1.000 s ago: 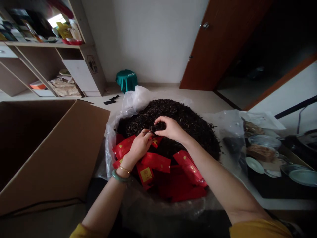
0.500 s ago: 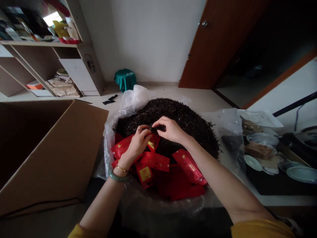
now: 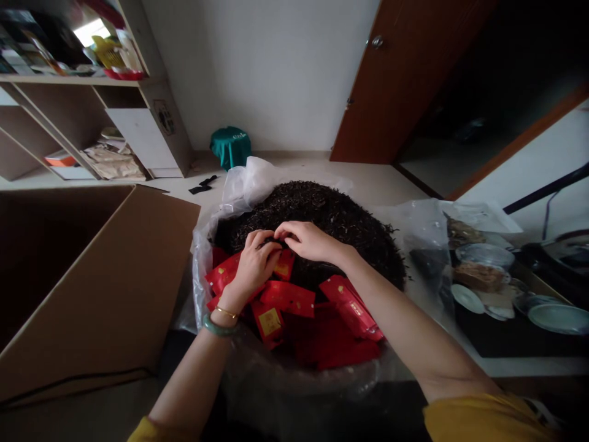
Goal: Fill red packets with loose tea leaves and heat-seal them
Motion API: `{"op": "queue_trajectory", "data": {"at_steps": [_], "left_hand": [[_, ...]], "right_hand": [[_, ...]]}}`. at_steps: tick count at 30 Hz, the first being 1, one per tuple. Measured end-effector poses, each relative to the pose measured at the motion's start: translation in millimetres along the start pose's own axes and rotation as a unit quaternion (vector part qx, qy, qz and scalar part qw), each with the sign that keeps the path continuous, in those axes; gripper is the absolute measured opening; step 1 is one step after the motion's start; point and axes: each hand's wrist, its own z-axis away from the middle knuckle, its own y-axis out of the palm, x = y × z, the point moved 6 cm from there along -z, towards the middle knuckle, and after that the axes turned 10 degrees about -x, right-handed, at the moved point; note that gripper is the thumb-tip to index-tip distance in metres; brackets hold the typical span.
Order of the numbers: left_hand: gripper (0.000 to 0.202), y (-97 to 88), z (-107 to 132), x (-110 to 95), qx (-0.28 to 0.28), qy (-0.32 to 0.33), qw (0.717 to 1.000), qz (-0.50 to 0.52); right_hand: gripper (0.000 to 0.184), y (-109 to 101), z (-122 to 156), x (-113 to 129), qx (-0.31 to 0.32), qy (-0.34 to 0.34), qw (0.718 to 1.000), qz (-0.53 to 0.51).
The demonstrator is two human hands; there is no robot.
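Head view: we observe two bare hands close together above the near part of a heap of dark dried leaves (image 3: pixel 317 205). The heap lies in an opened clear plastic bag (image 3: pixel 200 279), its bulk rising beyond the hands. We note the left hand (image 3: pixel 255 258) with fingers bent, thumb and forefinger drawn near each other, over the red packets. The right hand (image 3: pixel 306 239) arches across from the other side, fingers curled down, tips meeting or nearly meeting those of the left. Dark bits show at the fingertips; we cannot tell whether either hand has hold of them or whether they belong to the heap behind.

We find several red packets (image 3: pixel 288 298) in the near part of the bag, some overlapping, one bearing a yellow square label (image 3: pixel 270 324). Further packets lie to the right, beside the right forearm. We record a gold bracelet (image 3: pixel 227 312) and a green bangle (image 3: pixel 219 326) on the left wrist.

We see an open cardboard box (image 3: pixel 124 276) to the left of the bag. To the right, a dark tabletop (image 3: pixel 492 341) carries pale dishes (image 3: pixel 559 317) and a clear container (image 3: pixel 485 255). Beyond the bag, a green cloth (image 3: pixel 230 147) stands near the wall.
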Motion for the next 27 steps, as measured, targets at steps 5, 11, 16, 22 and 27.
{"op": "queue_trajectory", "data": {"at_steps": [5, 11, 16, 22, 27], "left_hand": [[0.009, -5.9, -2, -1, -0.024, 0.004, 1.0, -0.01], [0.009, -3.5, -3, -5, 0.008, 0.021, 1.0, -0.009], [0.01, -4.5, -3, -7, 0.014, 0.02, 1.0, -0.004], [0.01, -6.3, -2, -6, 0.019, 0.008, 0.999, -0.025], [0.011, -3.5, -1, -7, 0.037, 0.008, 0.999, -0.027]], "right_hand": [[0.034, 1, 0, -44, -0.121, 0.065, 0.991, 0.005], [0.038, 66, 24, -76, 0.168, 0.098, 0.976, 0.097], [0.032, 89, 33, -75, 0.162, 0.096, 0.978, 0.093], [0.014, 66, 28, -84, 0.096, 0.133, 0.984, 0.074], [0.013, 6, 20, -68, -0.021, 0.176, 0.982, -0.059]]}}
